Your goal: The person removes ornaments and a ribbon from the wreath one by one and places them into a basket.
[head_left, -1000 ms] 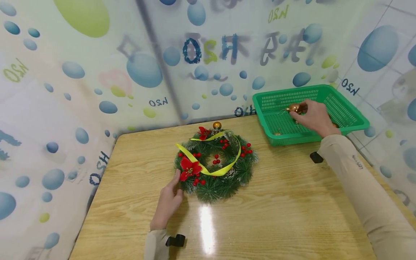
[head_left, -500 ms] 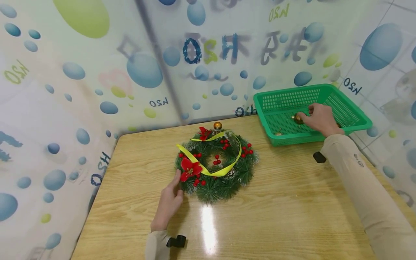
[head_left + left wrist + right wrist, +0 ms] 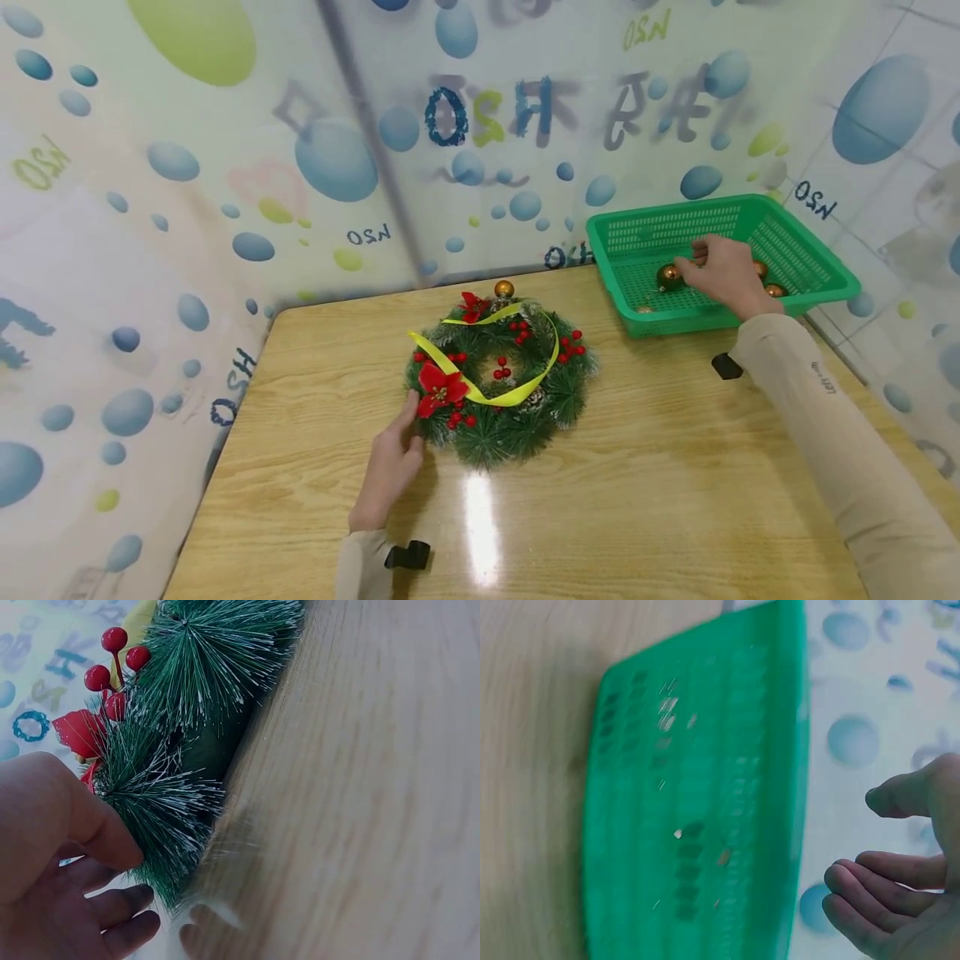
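Note:
A green artificial wreath with red flowers, red berries, pinecones and a loose yellow ribbon lies on the table. My left hand touches its left edge, beside a red poinsettia. In the left wrist view, the thumb rests against the needles and the other fingers are loosely bent. Over the green basket is my right hand. Its fingers are relaxed and hold nothing in the right wrist view. Just left of its fingertips, a shiny gold bauble lies in the basket.
More gold baubles lie at the basket's right side, partly behind the hand. Another gold ball sits at the wreath's back edge. A patterned sheet hangs behind the wooden table.
My right hand lowered the gold bauble into the basket and let it go. It then rose slightly off it, and baubles at the right came into view. My left hand stayed in place.

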`<state>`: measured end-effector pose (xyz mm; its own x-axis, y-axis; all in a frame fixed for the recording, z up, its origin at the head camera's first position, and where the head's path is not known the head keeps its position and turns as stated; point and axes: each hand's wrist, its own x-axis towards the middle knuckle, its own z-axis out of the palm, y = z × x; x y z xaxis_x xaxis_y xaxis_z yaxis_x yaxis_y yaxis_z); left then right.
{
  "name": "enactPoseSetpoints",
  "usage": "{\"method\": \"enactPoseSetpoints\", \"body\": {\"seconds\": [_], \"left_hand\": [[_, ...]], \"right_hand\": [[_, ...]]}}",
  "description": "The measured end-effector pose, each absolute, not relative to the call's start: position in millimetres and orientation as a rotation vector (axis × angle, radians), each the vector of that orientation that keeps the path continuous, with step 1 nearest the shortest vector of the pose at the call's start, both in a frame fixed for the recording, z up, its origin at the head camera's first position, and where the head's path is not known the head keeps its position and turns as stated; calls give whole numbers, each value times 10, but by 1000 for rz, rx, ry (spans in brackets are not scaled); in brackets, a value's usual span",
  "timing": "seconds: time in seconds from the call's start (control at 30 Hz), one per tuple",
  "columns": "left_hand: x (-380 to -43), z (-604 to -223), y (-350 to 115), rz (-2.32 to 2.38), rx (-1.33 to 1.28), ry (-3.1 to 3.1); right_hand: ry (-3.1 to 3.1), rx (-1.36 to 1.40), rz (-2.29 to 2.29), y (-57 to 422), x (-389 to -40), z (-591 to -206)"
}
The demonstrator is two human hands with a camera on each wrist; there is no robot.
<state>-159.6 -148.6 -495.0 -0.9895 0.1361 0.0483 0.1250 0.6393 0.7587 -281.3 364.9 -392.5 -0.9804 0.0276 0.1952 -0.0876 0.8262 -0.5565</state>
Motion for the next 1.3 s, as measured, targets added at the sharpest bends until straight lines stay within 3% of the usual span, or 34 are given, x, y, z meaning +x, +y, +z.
{"method": "enactPoseSetpoints", "body": {"seconds": [0.63, 1.3], "left_hand": [[-1641, -5002, -1540, 1396, 259, 2818], [-1642, -5044, -1536, 1465, 307, 2843]], "right_hand": [[-2806, 300, 945, 2624, -3126, -3704], [-2896, 548, 938, 1984, -3697, -3901]]}}
